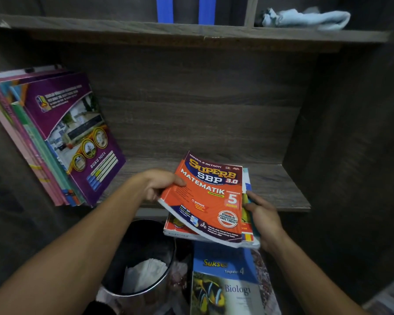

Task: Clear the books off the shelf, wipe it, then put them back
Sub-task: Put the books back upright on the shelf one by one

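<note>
The orange Matematik workbook tops a small stack of books that overhangs the front edge of the shelf, half on its board. The left hand pinches the workbook's left edge, thumb on the cover. The right hand curls round the stack's right side.

At the shelf's left end a row of leaning books rests on the side wall, and bare wood shows between. A pale cloth lies one level above the shelf. Below it sit a Biologi textbook and a bin.

Whether clearing or refilling cannot be told. The parked cloth hints at putting back, with the Biologi book left.
</note>
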